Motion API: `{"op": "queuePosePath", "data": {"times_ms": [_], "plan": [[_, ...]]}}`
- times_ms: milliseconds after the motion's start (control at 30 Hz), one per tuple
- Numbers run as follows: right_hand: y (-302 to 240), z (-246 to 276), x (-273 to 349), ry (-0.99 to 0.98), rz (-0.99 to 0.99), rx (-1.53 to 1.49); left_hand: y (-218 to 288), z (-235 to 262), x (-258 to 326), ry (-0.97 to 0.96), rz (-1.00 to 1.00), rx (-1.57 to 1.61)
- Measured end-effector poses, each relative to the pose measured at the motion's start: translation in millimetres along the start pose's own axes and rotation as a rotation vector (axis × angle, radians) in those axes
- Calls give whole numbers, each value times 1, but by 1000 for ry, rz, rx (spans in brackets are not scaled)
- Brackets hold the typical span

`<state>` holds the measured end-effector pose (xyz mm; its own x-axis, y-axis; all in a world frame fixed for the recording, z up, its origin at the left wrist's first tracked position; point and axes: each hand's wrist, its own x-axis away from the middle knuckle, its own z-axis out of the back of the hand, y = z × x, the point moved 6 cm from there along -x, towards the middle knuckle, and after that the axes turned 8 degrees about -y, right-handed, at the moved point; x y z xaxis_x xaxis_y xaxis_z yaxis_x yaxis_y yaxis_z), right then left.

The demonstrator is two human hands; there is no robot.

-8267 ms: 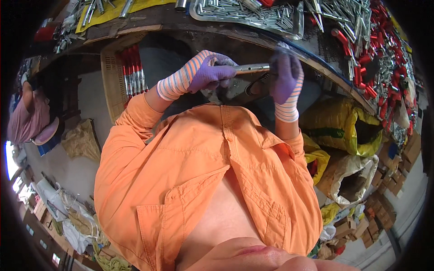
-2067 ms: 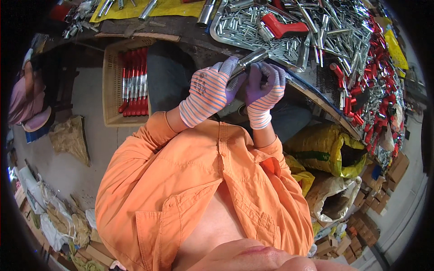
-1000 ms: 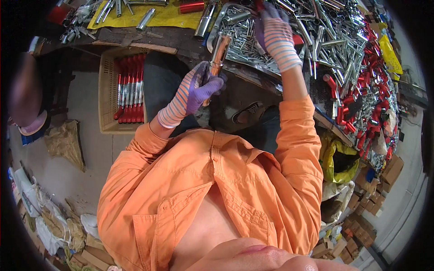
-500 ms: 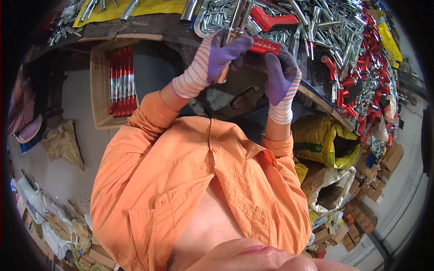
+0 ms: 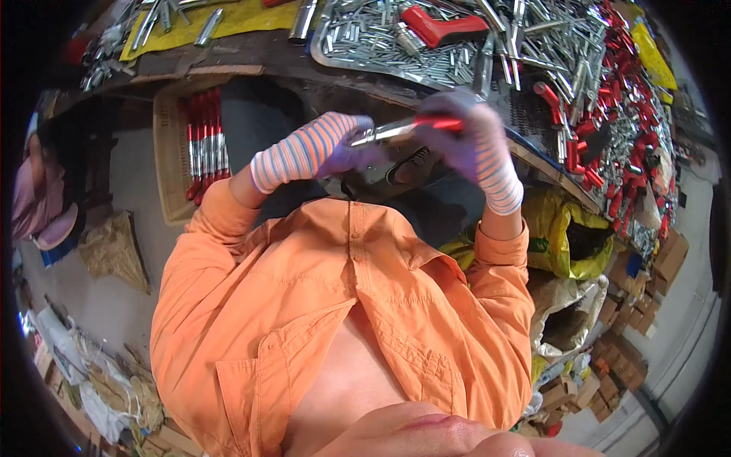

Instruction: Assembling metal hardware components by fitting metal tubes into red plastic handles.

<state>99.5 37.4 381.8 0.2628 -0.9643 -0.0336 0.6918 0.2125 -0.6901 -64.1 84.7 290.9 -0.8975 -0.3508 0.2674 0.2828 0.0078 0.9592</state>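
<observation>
Both my hands wear striped knit gloves with purple palms. My left hand [image 5: 335,148] grips the bare metal end of a slim tool [image 5: 396,129] held level in front of my chest. My right hand [image 5: 464,141] closes around the tool's other end, where a red handle shows between the fingers. Just beyond my hands runs the workbench edge [image 5: 289,65]. A metal tray [image 5: 335,57] full of small silver parts sits on it, with a larger red-handled tool [image 5: 442,27] lying on top.
A crate [image 5: 171,164] of red-handled metal tools stands on the floor at the left. Many red-handled pieces [image 5: 609,99] cover the bench at right. Yellow sacks [image 5: 563,228] and cardboard boxes [image 5: 624,305] crowd the floor at right. A person's pink sleeve [image 5: 38,206] shows far left.
Over the last half second both hands have dropped from the tray toward my chest. The tool now lies level between them, with the right hand closed on its red end.
</observation>
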Motion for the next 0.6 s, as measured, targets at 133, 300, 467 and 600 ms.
{"op": "queuePosePath", "data": {"times_ms": [133,300,467,600], "plan": [[1,-45,-3,106,-148,-201,8,-14,-7,-41,-129,102],[26,-35,25,177,-323,-707,9,-16,-11,32,8,-50],[133,40,42,526,-550,678,-26,-31,-20,37,77,236],[158,40,43,519,-454,588,-24,-46,-26,-1,202,343]]}}
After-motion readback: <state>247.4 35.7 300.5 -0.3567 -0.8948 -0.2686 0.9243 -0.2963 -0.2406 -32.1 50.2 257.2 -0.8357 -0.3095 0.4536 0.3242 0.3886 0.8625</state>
